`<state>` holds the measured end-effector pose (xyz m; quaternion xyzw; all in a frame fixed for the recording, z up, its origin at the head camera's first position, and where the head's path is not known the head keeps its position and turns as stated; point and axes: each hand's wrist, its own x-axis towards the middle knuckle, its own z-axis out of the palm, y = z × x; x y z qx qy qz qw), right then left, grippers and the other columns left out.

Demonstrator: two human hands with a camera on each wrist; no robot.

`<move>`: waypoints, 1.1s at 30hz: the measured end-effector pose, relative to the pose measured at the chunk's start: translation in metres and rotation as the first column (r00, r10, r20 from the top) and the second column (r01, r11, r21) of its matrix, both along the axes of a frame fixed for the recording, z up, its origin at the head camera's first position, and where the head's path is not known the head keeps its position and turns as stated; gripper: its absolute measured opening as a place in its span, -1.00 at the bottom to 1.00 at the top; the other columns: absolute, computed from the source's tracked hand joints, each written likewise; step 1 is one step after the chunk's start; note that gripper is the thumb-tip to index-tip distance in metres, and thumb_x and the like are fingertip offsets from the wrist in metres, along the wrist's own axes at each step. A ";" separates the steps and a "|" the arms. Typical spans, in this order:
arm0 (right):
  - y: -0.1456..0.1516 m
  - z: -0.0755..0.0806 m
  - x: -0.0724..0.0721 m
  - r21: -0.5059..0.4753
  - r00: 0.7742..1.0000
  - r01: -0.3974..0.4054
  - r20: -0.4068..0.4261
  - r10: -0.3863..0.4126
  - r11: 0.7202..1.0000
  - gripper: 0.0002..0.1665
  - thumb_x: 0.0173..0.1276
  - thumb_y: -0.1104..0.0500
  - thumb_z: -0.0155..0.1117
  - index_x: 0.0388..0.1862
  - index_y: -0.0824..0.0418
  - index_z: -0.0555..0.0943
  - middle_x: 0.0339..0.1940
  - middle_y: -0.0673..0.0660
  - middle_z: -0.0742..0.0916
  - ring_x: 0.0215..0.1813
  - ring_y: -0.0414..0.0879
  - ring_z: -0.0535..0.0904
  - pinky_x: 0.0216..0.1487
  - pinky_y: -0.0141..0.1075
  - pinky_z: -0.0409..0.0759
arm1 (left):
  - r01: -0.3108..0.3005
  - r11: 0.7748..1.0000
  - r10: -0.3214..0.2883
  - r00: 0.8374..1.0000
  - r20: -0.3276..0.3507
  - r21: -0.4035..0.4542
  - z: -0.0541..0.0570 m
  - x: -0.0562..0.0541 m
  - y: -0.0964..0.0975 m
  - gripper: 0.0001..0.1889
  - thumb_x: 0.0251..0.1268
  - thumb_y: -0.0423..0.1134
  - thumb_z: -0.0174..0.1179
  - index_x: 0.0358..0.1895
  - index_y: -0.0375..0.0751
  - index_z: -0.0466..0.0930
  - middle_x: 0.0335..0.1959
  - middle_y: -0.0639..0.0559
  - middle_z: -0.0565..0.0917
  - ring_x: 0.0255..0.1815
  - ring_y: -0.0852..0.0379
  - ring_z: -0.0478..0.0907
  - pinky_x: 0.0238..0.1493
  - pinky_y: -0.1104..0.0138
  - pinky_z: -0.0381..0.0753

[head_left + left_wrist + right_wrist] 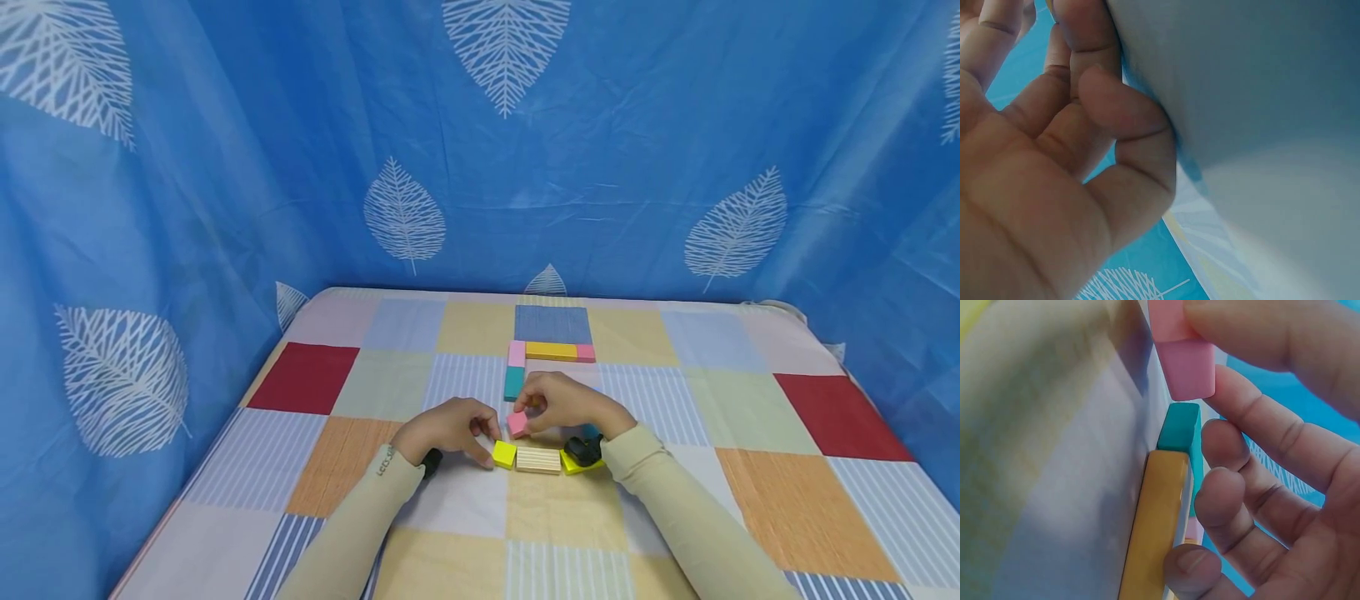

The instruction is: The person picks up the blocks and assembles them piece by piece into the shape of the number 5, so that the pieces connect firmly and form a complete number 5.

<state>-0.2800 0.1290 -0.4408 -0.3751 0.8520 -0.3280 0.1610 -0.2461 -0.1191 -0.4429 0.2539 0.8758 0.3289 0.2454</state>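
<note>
My right hand (561, 400) pinches a pink block (518, 424) between thumb and fingertips. In the right wrist view the pink block (1188, 369) hangs close over the cloth, near the end of a teal block (1179, 428). Beside that lies an orange block (1155, 519), with another fingertip right at it. My left hand (450, 427) has thumb and index finger at the near and far sides of a yellow block (504, 455), gripping it at the left end of the front row. In the left wrist view the curled fingers (1138, 137) show, but the yellow block is mostly hidden.
A ridged natural-wood block (537, 461) and another yellow block (576, 463) continue the front row. Farther back, a light pink block (517, 353), a teal block (513, 384), a yellow-orange block (551, 351) and a pink block (585, 353) form a corner. Blue curtains surround the patchwork cloth (450, 508).
</note>
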 end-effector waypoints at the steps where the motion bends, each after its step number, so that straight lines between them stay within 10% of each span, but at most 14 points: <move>1: -0.001 0.000 0.000 0.003 1.000 0.000 0.001 0.000 1.000 -0.75 0.27 0.24 0.65 -0.13 0.29 0.80 -0.28 0.02 0.64 -0.23 -0.16 0.49 -0.13 -0.36 0.56 | 0.000 1.000 0.000 1.000 0.000 0.001 0.000 0.000 0.000 -0.72 0.09 -0.36 0.68 -0.27 -0.11 0.72 -0.38 0.14 0.53 -0.32 0.20 0.37 -0.23 0.37 0.38; 19: -0.009 0.001 -0.001 0.064 0.999 0.009 0.051 -0.013 0.998 -0.77 0.28 0.33 0.62 -0.11 0.29 0.78 -0.55 -0.11 0.49 -0.46 -0.29 0.36 -0.34 -0.40 0.36 | 0.010 1.000 -0.010 1.000 0.000 0.026 0.002 0.000 0.001 -0.73 0.07 -0.40 0.68 -0.29 -0.13 0.73 -0.40 0.15 0.50 -0.35 0.25 0.35 -0.26 0.40 0.36; 33: 0.020 0.005 0.009 -0.088 0.998 0.016 0.057 -0.011 0.996 -0.83 0.52 0.35 0.37 0.02 0.37 0.76 -0.49 -0.10 0.53 -0.44 -0.24 0.37 -0.30 -0.36 0.40 | -0.028 1.000 0.028 1.000 0.009 -0.001 -0.001 0.002 0.002 -0.72 0.06 -0.38 0.70 -0.29 -0.10 0.74 -0.38 0.14 0.55 -0.31 0.20 0.39 -0.25 0.38 0.37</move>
